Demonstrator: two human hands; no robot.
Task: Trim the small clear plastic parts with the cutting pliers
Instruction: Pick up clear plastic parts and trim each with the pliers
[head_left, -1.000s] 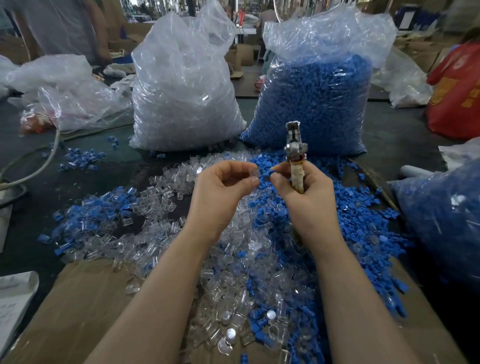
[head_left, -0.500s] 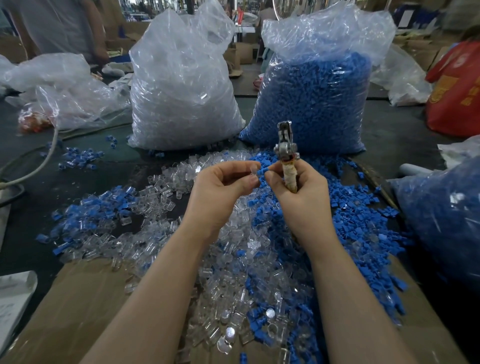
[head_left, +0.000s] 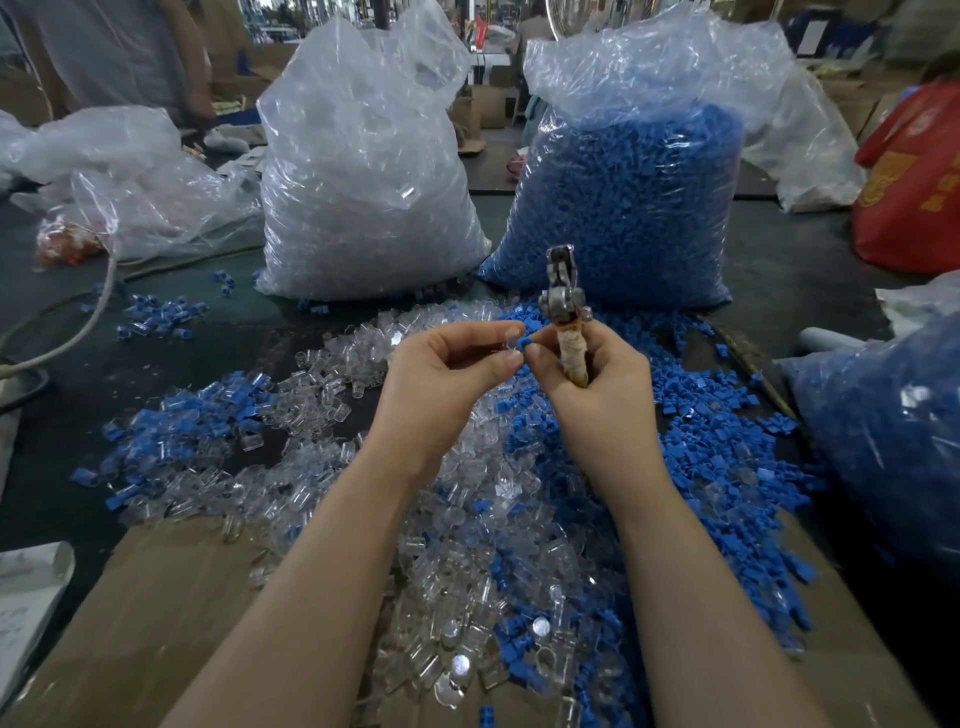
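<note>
The small clear plastic part (head_left: 511, 347) sits pinched between the thumb and forefinger of your left hand (head_left: 447, 387), raised above the heap of loose clear and blue pieces (head_left: 467, 509). Your right hand (head_left: 592, 387) curls round the wrapped handle of the cutting pliers (head_left: 563, 306), tip pointing up and away from you, while its thumb and forefinger pinch a small blue piece (head_left: 525, 341) just beside the clear part. Whether the plier blades are parted you cannot tell. Behind the heap stand a bag of clear parts (head_left: 363, 171) and a bag of blue parts (head_left: 623, 208).
</note>
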